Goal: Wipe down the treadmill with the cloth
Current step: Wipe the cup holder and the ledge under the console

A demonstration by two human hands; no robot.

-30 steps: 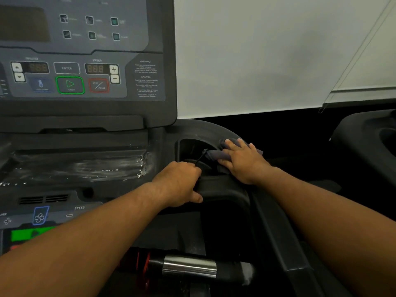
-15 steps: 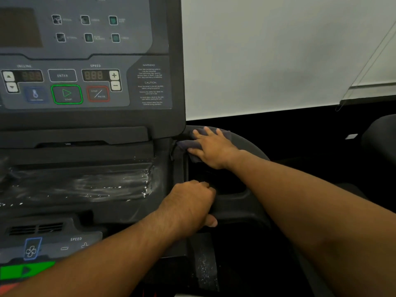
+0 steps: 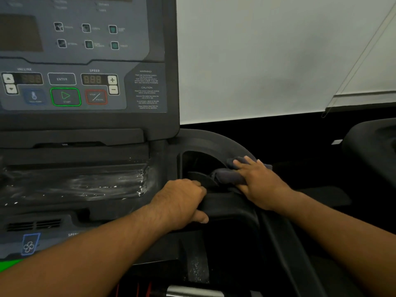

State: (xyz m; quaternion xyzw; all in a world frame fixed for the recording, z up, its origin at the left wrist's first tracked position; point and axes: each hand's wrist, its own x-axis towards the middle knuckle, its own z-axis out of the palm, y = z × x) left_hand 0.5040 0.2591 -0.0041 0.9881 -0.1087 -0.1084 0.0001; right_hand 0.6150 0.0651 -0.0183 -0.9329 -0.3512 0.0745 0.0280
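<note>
The dark treadmill console (image 3: 90,125) fills the left half, with its curved right rim (image 3: 214,142) around a cup recess. A dark purple-grey cloth (image 3: 227,175) lies over the right side of that rim, pressed down flat by my right hand (image 3: 261,185). My left hand (image 3: 182,202) is curled around the front edge of the rim, just left of the cloth. A wet, streaky sheen covers the tray (image 3: 85,185) below the control panel.
The control panel (image 3: 64,88) with start and stop buttons stands upright at upper left. A pale wall (image 3: 267,56) is behind. Part of another dark machine (image 3: 372,142) sits at the right edge. A handlebar (image 3: 287,249) runs down toward me.
My right hand has slid the cloth from the rim's top left, beside the panel, down to its right side. My left hand stays gripping the front edge.
</note>
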